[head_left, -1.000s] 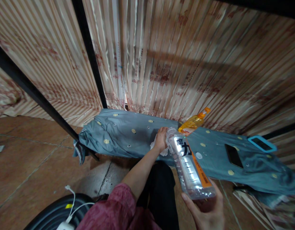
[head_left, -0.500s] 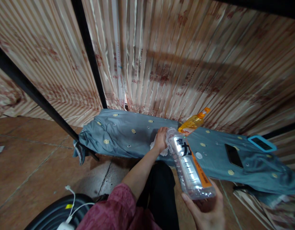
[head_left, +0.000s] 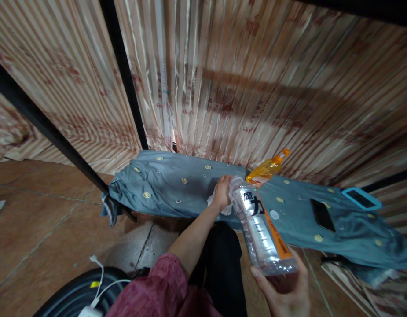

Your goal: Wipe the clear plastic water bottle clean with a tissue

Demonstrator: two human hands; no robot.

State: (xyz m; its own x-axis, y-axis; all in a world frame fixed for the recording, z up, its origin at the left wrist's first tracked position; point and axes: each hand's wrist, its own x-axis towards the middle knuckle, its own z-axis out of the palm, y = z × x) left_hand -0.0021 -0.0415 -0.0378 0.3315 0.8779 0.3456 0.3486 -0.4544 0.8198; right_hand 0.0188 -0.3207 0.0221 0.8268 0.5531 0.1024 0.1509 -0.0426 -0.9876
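Note:
A clear plastic drink bottle (head_left: 261, 229) with a silver and orange label is held tilted in front of me, its neck pointing away. My right hand (head_left: 285, 290) grips it around the base, thumb on the near side. At the neck end, my left hand (head_left: 222, 193) is closed on a crumpled white tissue (head_left: 227, 210), pressed beside the bottle's shoulder; its fingertips are partly hidden. Behind the neck lies a yellow-orange bottle (head_left: 265, 171) with an orange top. A small white disc (head_left: 274, 214) rests on the cloth right of the clear bottle.
A grey-blue patterned cloth (head_left: 170, 189) covers the narrow bench. On its right lie a dark phone (head_left: 322, 214) and a blue-framed device (head_left: 361, 198). Striped curtains (head_left: 223, 88) hang behind, with black poles (head_left: 124, 66) at left. A black ribbed round object (head_left: 63, 290) with white cables sits lower left.

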